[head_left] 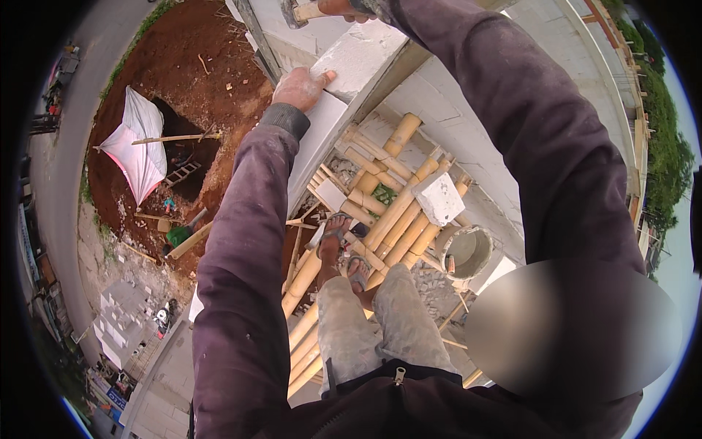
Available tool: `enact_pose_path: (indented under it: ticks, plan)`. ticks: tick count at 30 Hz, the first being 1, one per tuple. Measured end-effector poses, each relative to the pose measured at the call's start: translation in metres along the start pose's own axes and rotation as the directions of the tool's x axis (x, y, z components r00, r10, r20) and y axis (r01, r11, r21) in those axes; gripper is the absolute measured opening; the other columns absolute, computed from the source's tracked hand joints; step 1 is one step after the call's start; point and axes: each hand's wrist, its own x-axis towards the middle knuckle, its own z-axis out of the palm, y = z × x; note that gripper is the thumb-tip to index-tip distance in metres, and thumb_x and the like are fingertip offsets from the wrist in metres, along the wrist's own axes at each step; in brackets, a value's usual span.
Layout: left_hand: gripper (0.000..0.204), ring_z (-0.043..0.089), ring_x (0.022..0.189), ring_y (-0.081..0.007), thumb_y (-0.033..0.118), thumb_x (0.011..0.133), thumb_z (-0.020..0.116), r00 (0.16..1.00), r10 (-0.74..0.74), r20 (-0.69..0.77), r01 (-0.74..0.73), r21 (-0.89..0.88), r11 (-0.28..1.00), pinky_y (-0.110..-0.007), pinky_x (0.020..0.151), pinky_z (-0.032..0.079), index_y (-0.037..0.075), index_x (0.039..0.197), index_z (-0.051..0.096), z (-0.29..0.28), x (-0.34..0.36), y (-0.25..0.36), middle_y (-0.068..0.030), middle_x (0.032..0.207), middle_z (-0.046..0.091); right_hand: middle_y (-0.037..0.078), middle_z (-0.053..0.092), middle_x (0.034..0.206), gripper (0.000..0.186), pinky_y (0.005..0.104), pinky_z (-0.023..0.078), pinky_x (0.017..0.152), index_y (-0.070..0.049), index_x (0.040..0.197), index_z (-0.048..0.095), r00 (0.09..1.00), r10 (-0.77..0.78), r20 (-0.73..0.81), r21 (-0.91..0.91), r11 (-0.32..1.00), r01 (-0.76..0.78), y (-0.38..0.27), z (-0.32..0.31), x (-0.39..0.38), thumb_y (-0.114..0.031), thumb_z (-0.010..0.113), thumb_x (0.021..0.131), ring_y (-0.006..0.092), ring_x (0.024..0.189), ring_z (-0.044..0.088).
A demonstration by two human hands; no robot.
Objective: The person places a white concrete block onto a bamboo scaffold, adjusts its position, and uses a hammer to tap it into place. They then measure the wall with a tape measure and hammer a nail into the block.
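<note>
At the top of the view my right hand (346,7) is closed around the wooden handle of a hammer (292,13), partly cut off by the frame's edge. Below it a white lightweight block (363,60) lies on top of a narrow wall. My left hand (298,89) grips the block's near left corner, its thumb along the end and its fingers hidden over the outer side. Closer to me, the pale wall top (316,139) continues under my left wrist.
I stand on a bamboo scaffold (398,219) high above the ground. A loose white block (439,199) and a round mortar bucket (466,252) rest at my right. Far below on the left lie red soil (146,58), a white tarp (142,139) and a road (69,190).
</note>
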Motion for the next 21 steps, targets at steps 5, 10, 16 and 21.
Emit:
enact_pose_path:
  ticks: [5, 10, 16, 21]
  plan:
    - [0.07, 0.069, 0.102, -0.0392, 0.06, 0.089, 0.062, 0.999, -0.012, -0.043, 0.013, 0.023, 1.0, -0.047, 0.094, 0.05, -0.007, 0.111, 0.068, 0.0, -0.007, -0.003, -0.0287, 0.107, 0.069, 0.022, 0.07, 0.093, 0.04, 0.0442, 0.055, 0.079, 0.005, 0.118, 0.059, 0.979, -0.012, 0.204, 0.035, 0.999, 0.005, -0.02, 0.042, 0.027, -0.025, 0.061, 0.093, 0.0371, 0.081, 0.069]
    - [0.069, 0.068, 0.102, -0.0399, 0.059, 0.09, 0.062, 0.998, -0.048, -0.044, 0.049, 0.028, 0.998, -0.049, 0.093, 0.05, -0.007, 0.109, 0.068, 0.0, -0.01, 0.001, -0.0288, 0.106, 0.069, 0.021, 0.07, 0.091, 0.036, 0.0443, 0.055, 0.078, 0.005, 0.113, 0.061, 0.951, -0.02, 0.308, 0.065, 0.998, 0.0, -0.03, 0.058, 0.033, -0.025, 0.061, 0.092, 0.0357, 0.08, 0.069]
    - [0.069, 0.068, 0.102, -0.0405, 0.058, 0.09, 0.062, 0.996, -0.054, -0.068, 0.058, 0.045, 0.997, -0.048, 0.093, 0.051, -0.008, 0.111, 0.068, -0.002, -0.015, 0.004, -0.0294, 0.11, 0.068, 0.02, 0.07, 0.089, 0.032, 0.0444, 0.054, 0.077, 0.004, 0.107, 0.063, 0.927, -0.026, 0.375, 0.076, 0.997, -0.003, -0.037, 0.065, 0.037, -0.024, 0.062, 0.09, 0.034, 0.079, 0.068]
    - [0.071, 0.068, 0.103, -0.0409, 0.059, 0.09, 0.061, 0.998, -0.057, -0.041, 0.06, 0.075, 0.995, -0.048, 0.093, 0.051, -0.008, 0.115, 0.067, -0.005, -0.015, 0.007, -0.0298, 0.114, 0.067, 0.02, 0.07, 0.087, 0.029, 0.0445, 0.054, 0.076, 0.003, 0.102, 0.064, 0.92, -0.021, 0.392, 0.075, 0.997, -0.009, -0.034, 0.07, 0.039, -0.023, 0.063, 0.089, 0.0326, 0.077, 0.068]
